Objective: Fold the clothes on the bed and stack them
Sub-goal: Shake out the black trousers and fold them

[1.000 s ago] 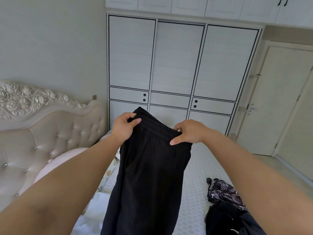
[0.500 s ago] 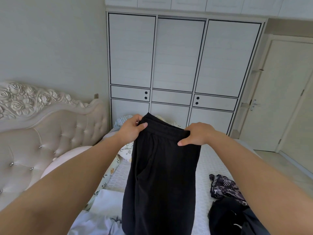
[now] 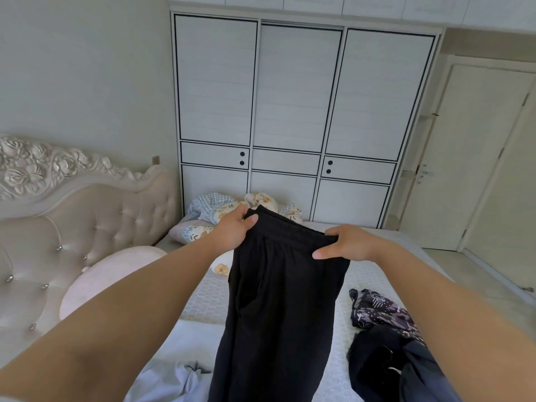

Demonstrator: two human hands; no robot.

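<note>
Here, over the white quilted bed [image 3: 374,274], I hold a pair of black fabric trousers [image 3: 278,309] up by the waistband, both arms stretched out ahead. My left hand [image 3: 232,230] pinches the band's left corner, thumb on the near face and fingers curled behind; my right hand [image 3: 348,242] clamps the right corner the same way, thumb pointing inward along the cloth. Each grip is closed on the trousers, which hang straight down between my forearms, a side pocket showing near the left seam and the legs running out of view at the bottom edge. On the mattress to the right lie a crumpled dark patterned garment [image 3: 380,311] and, just beside it and nearer to me, a heap of black and navy clothing [image 3: 391,369]. A pale lilac garment [image 3: 171,381] is bunched at lower left. Floral bedding [image 3: 220,210] is piled at the far side, before a white panelled wardrobe [image 3: 298,111]; a tufted cream headboard [image 3: 87,216] stands to the left.
</note>
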